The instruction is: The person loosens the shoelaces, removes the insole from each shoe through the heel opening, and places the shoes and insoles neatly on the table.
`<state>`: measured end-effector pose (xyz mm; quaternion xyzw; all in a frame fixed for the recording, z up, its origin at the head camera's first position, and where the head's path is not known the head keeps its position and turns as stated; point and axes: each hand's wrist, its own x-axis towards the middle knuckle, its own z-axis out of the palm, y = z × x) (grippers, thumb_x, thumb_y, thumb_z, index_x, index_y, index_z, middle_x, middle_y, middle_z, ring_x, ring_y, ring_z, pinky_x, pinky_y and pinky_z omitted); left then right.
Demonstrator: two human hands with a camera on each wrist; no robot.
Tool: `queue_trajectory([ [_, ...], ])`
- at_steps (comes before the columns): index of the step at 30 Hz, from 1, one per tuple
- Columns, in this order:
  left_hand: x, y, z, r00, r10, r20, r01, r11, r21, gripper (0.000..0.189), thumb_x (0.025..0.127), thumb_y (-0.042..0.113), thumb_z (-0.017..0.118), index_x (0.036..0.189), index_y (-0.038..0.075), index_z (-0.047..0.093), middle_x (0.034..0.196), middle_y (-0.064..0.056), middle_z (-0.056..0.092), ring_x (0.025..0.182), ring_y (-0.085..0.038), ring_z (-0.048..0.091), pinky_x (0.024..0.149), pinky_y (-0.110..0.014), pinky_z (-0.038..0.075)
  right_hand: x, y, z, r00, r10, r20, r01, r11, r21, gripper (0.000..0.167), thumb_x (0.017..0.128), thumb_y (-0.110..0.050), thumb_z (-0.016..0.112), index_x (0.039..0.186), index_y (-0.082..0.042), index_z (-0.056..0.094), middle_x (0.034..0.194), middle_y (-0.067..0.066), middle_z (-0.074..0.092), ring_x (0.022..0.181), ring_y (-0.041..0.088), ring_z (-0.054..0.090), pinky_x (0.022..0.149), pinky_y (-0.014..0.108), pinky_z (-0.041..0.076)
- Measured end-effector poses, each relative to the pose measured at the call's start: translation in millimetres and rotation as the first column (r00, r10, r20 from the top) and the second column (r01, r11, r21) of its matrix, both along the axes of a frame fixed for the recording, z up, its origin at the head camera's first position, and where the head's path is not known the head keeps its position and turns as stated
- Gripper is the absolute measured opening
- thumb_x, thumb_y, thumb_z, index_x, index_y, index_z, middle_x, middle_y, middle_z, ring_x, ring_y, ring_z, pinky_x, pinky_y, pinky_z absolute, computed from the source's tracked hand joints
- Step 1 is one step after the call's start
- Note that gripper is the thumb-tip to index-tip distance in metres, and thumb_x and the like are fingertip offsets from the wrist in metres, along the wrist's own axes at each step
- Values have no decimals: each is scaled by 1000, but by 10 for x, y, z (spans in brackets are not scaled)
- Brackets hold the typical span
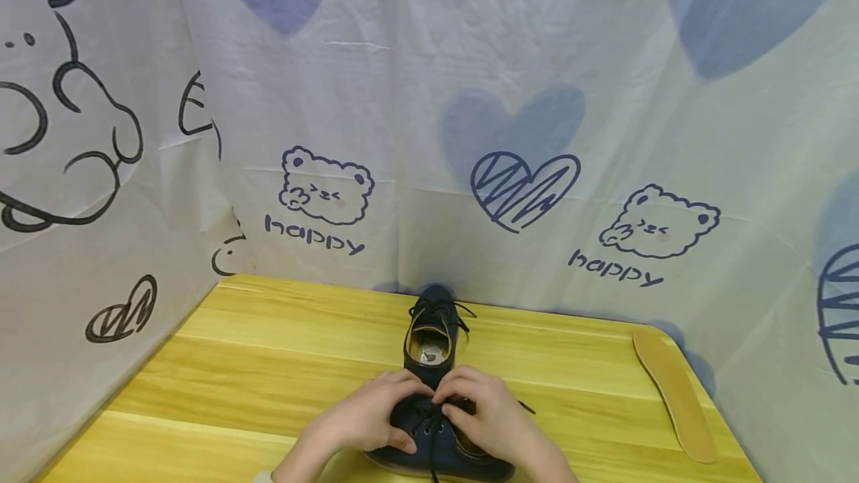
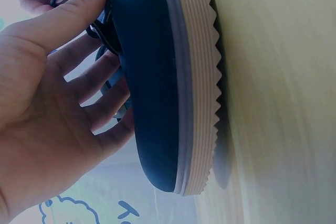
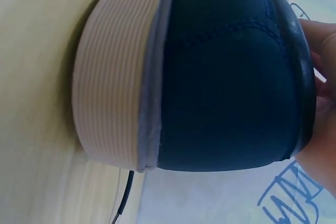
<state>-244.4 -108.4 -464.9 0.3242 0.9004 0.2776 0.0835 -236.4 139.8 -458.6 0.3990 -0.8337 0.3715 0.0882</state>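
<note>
Because the navy lace-up shoe [image 1: 450, 461] stands crosswise on the wooden table [image 1: 268, 356], toe toward 9 o'clock and heel toward 3, its eyelets lie between both hands, within easy reach of each. The left hand [image 1: 369, 412] grips the front part, thumb on the near side and fingers on the far, which probably steadies it. From 3 o'clock, the right hand [image 1: 493, 412] appears to pinch the black shoelace [image 1: 434, 447] between thumb and forefinger; one strand drops over the side toward 6 o'clock. Its ridged sole [image 2: 197, 77] faces the tabletop, likely giving firm footing. Just beyond, at 12 o'clock, sits the matching shoe [image 1: 428, 372], toe pointing away. A tan insole [image 1: 674, 393] lies well apart at 3 o'clock, out of the hands' way.
</note>
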Motion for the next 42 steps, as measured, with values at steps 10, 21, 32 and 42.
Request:
queue_trajectory([
  [10, 24, 26, 11, 1000, 5, -2, -5, 1000, 22, 65, 78, 32, 93, 136, 28, 65, 136, 7, 60, 126, -22, 56, 104, -49, 47, -21, -9, -17, 974, -178, 139, 190, 979, -78, 14, 92, -3, 76, 101, -13, 78, 99, -6, 72, 89, 9, 69, 76, 28, 60],
  [21, 31, 36, 29, 1000, 12, -9, -12, 1000, 19, 66, 76, 31, 94, 136, 27, 66, 136, 6, 60, 127, -24, 56, 105, -49, 46, -64, 8, -8, 904, -318, 286, 342, 939, -39, 8, 95, -8, 73, 100, -13, 76, 92, -6, 73, 83, 7, 69, 74, 25, 57],
  [32, 27, 29, 31, 1000, 14, -10, -14, 1000, 11, 67, 76, 31, 94, 136, 27, 65, 137, 5, 60, 127, -25, 56, 105, -51, 47, -19, 25, 46, 963, -228, 142, 237, 970, -56, 20, 92, -7, 78, 110, -16, 76, 110, -10, 71, 103, 15, 69, 89, 43, 59],
  [42, 21, 24, 28, 1000, 3, 1, -3, 1000, 3, 64, 78, 36, 92, 135, 29, 65, 134, 8, 59, 126, -22, 55, 106, -52, 46, 49, 10, 78, 985, -14, -172, 30, 995, 90, 21, 90, -2, 78, 103, -17, 77, 117, -7, 68, 112, 14, 63, 96, 36, 56],
])
